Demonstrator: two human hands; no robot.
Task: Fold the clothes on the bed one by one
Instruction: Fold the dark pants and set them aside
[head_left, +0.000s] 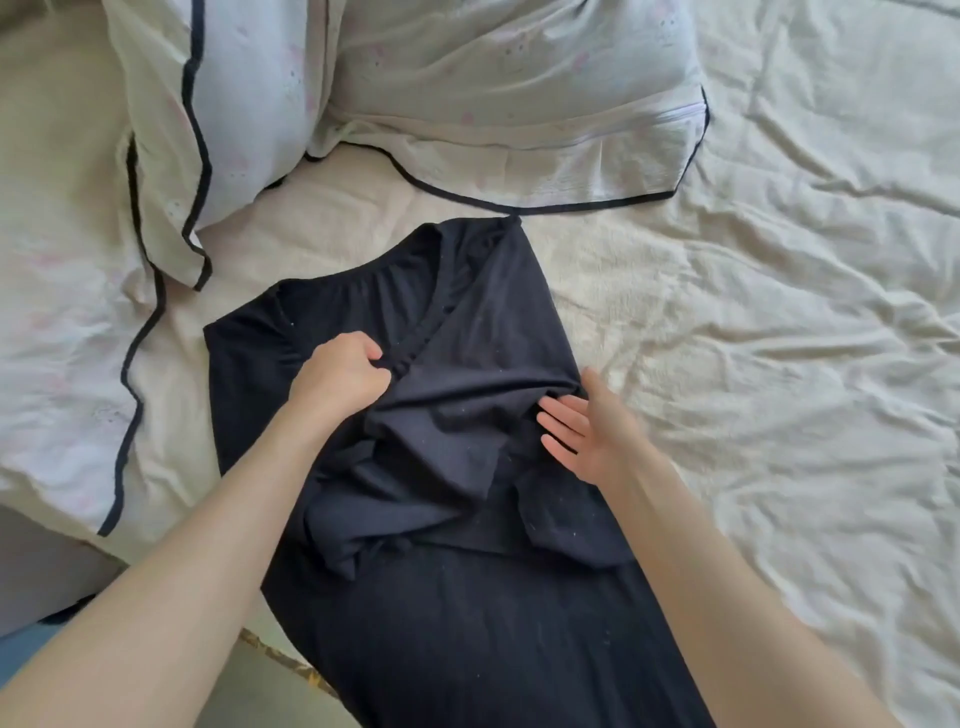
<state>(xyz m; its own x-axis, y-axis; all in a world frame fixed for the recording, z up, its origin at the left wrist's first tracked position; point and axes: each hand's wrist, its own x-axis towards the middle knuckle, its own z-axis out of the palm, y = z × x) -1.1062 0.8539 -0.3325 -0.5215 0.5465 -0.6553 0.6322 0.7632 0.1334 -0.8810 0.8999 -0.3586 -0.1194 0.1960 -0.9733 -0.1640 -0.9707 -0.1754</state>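
Note:
A long black garment (467, 597) lies lengthwise on the cream bed sheet (753, 338), its neckline end pointing toward the pillows. Its right side is folded inward over the middle, and the sleeve fabric is bunched near the centre. My left hand (340, 371) pinches the black fabric at the folded edge near the neckline. My right hand (584, 428) is open with straight fingers, palm turned toward the bunched fold at the garment's right edge, touching or just beside it.
Two pale pillows with black piping lie at the head of the bed, one (218, 104) at upper left and one (519, 93) at upper centre. A matching duvet (67, 338) covers the left side. The bed's near left edge (47, 577) drops off.

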